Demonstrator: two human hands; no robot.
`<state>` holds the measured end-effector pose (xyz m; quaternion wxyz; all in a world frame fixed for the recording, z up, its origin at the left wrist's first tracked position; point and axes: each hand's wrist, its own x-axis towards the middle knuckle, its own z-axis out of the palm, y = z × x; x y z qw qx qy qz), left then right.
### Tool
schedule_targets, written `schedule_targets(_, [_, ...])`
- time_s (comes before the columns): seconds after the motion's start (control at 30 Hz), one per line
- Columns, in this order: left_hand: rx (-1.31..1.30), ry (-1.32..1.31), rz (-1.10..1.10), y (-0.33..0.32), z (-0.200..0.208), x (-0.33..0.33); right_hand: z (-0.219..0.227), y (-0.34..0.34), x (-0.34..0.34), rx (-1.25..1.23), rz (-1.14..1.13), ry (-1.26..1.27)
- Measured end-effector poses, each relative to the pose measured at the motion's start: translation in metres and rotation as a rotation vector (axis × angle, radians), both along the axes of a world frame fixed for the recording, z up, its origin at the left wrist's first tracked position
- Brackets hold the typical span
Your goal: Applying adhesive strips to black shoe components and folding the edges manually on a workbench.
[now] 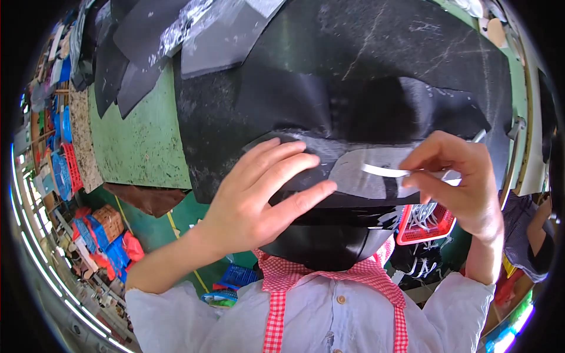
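Right hand (459,179) has the white strip (384,171) pinched, free end over the grey piece (356,176) on the black mat (215,115), looks not yet laid down; left hand (250,197) spread, gripping nothing.

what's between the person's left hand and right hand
In the head view, a grey curved-edged piece lies between the left hand and right hand; a white strip held in the right hand reaches over it.
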<state>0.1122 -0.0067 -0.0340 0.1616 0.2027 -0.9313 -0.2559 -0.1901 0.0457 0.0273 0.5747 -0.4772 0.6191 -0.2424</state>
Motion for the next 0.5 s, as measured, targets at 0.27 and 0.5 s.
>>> schedule_targets(0.27, [-0.018, 0.111, 0.047, 0.015, -0.036, 0.01, -0.045, -0.023, 0.062, -0.398, 0.124, 0.33])
schedule_targets(0.5, [-0.062, 0.073, 0.123, 0.017, -0.035, 0.003, -0.04, -0.017, 0.066, -0.32, 0.006, 0.375])
